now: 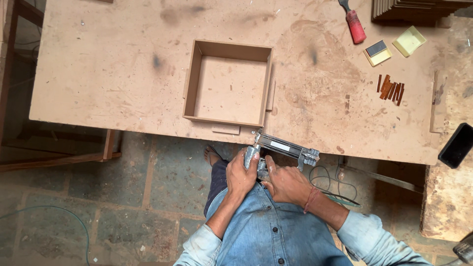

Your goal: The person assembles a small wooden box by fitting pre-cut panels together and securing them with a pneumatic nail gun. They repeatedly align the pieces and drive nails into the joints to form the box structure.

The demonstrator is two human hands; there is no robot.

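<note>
Workshop setting, seen from above: a broad fibreboard bench [123,74] fills the upper frame over a stone-tiled floor [148,197]. Low centre, just below the bench's near edge, a metal pneumatic nail gun [282,148] is held in the air before the person's denim shirt [276,236]; it shows a silver body, a long rail-like magazine slanting to the right with a pale label, and a clamp-like end piece at right. The left hand [240,176] is clamped around the tool's cylindrical grip, fingers curled tight; the right hand [285,183] rests on the rear of the body with fingers pressed against it, closed on the metal rather than spread, a red thread at the wrist. Judged from this pose, the chief hazard is a fastener discharging while fingers work close to the mechanism, the nose pointing toward the bench edge; a slip of either grip could also drop the tool onto the bare foot [213,155] visible directly beneath. The thin hose or cable [322,180] looping to the right of the hands might snag on an arm. Above the tool sits an open square box frame of fibreboard [229,83], with loose strips at its right and lower sides that a knock could dislodge. Upper right lie a red-handled tool [354,25], two small yellow blocks [394,47], a cluster of reddish nail strips [390,88] and stacked boards [419,10]; a dark tray [457,145] sits at the right edge.
</note>
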